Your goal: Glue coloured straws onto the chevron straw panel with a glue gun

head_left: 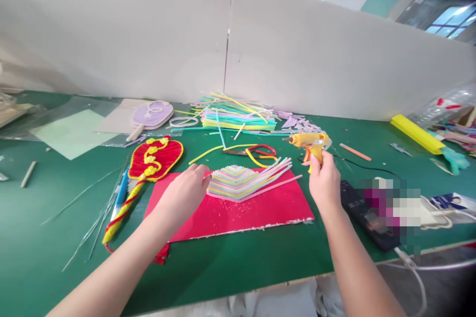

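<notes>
My right hand (324, 178) is wrapped round the handle of a yellow hot glue gun (310, 139), its nozzle pointing left above the table. On a red sheet (238, 218) lies a V-patterned piece of pastel pipe cleaners (236, 183), with loose ends fanning out at its right. My left hand (191, 185) is closed at the left edge of this piece; its fingertips are partly hidden. Scissors (256, 152) with red and yellow handles rest just behind the piece. Left of the sheet lies a red and yellow fan (158, 158) with a striped handle.
A pile of pastel pipe cleaners (238, 118) lies near the white partition (148, 34). A purple fan (152, 114) and a pale green sheet (74, 133) are at the back left. A phone (368, 218) with a cable lies at the right, near a yellow strip (416, 133).
</notes>
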The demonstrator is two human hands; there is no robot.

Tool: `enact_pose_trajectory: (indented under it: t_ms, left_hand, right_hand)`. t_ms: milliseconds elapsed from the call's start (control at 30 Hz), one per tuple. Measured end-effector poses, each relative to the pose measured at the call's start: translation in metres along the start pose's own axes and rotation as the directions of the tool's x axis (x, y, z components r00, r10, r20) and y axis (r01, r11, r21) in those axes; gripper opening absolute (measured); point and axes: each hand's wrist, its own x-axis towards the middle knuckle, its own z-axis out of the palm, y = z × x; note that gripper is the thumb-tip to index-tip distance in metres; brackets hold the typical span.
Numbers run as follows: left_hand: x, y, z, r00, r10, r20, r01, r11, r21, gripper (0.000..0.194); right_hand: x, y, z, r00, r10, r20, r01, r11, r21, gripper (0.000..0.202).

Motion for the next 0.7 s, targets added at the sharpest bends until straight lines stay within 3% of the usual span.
enact_pose_trajectory:
  t_ms: [133,267,367,533,700]
  left_hand:
    - [0.013,-0.002,0.008,0.988,-0.149,0.044,0.145,0.987,0.073,0.029]
    - [0.033,-0.008,0.016,0.970,-0.231,0.078,0.241,0.955,-0.172,0.032]
    - [0.043,-0.011,0.024,0.975,-0.203,0.095,0.222,0.936,-0.272,0.033]
    - [0.049,-0.015,0.040,0.988,-0.144,0.061,0.156,0.901,-0.404,0.033]
    - [0.044,-0.018,0.038,0.994,-0.081,0.070,0.106,0.820,-0.562,0.024]
  right_hand:
    - [-0.027,-0.028,-0.008,0.989,-0.149,-0.010,0.149,0.989,-0.007,0.038]
    - [-0.066,-0.051,-0.001,0.994,-0.110,-0.005,0.110,0.993,0.052,0.032]
    - [-0.085,-0.051,0.011,0.999,-0.039,-0.037,0.042,0.993,0.113,0.032]
    - [-0.089,-0.037,0.025,0.996,0.059,-0.074,-0.047,0.986,0.157,0.037]
    - [-0.090,-0.035,0.030,0.994,0.112,-0.017,-0.107,0.978,0.179,0.042]
